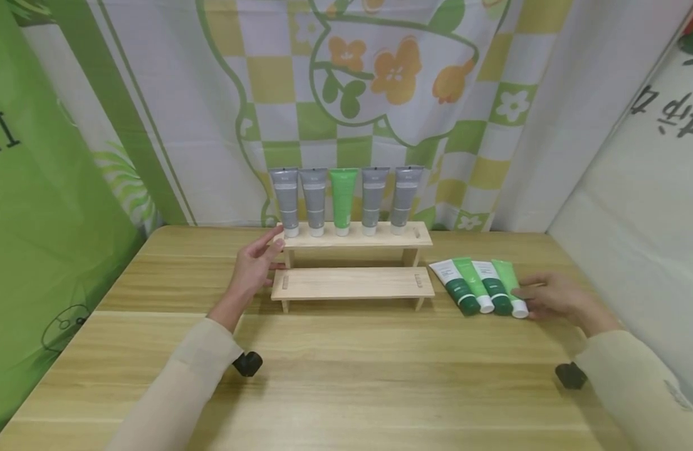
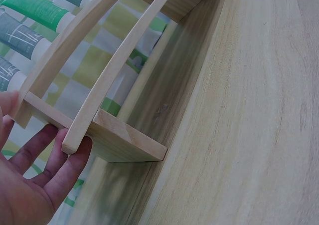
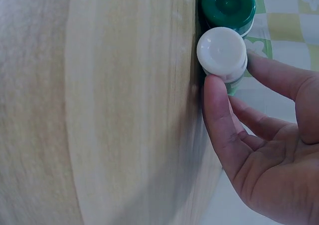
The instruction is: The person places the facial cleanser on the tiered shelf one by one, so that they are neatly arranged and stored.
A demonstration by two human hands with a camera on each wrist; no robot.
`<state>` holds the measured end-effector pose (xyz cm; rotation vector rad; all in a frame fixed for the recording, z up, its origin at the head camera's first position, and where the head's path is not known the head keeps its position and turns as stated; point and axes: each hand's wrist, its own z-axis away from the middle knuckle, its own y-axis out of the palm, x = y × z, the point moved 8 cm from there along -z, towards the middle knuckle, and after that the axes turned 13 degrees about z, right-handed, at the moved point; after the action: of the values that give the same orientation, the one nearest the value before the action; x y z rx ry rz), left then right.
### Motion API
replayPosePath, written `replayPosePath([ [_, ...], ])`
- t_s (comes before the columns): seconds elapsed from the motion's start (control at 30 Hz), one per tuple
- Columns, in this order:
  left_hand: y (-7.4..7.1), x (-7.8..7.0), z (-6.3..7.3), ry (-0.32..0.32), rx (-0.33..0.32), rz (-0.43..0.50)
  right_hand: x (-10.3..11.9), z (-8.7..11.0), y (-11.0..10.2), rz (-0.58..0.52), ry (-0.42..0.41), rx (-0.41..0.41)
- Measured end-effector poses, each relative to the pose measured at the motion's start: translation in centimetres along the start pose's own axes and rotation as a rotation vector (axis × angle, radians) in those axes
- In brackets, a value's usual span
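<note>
A two-tier wooden display rack (image 1: 352, 283) stands on the table, and my left hand (image 1: 255, 264) grips its left end. In the left wrist view, the fingers of my left hand (image 2: 37, 182) lie against the rack's end, with the thumb up by the top shelf. Several grey tubes (image 1: 371, 197) and one green tube (image 1: 343, 197) stand cap-down along that top shelf. My right hand (image 1: 557, 297) pinches the rightmost light green tube (image 1: 505, 280) near its white cap (image 3: 222, 50), thumb on one side and fingers on the other.
Beside that tube lie two white tubes with dark green caps (image 1: 495, 297) and another light green tube (image 1: 472, 282), side by side right of the rack. A patterned curtain (image 1: 301, 81) hangs behind the wooden table (image 1: 346, 376). Fabric walls (image 1: 651, 207) close both sides.
</note>
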<state>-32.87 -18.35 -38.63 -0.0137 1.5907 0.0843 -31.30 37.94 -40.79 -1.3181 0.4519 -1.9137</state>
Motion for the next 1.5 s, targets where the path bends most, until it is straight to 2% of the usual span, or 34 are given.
replayPosePath([
  [0.3, 0.0, 0.0, -0.1, -0.007, 0.003, -0.001, 0.8, 0.1, 0.4, 0.043, 0.028, 0.017],
  [0.67, 0.1, 0.0, -0.2, -0.007, 0.008, -0.013, 0.4, -0.2, 0.8, -0.016, 0.045, 0.037],
  [0.9, 0.1, 0.2, -0.1, -0.016, -0.002, -0.011, -0.6, -1.0, 0.6, -0.048, 0.024, 0.061],
  [1.2, 0.2, 0.2, 0.0, -0.019, -0.007, 0.003, -0.1, 0.2, 0.2, -0.003, 0.015, -0.019],
  [1.5, 0.0, 0.1, -0.1, -0.023, -0.005, -0.001, 1.3, 1.2, -0.1, -0.016, -0.074, -0.067],
])
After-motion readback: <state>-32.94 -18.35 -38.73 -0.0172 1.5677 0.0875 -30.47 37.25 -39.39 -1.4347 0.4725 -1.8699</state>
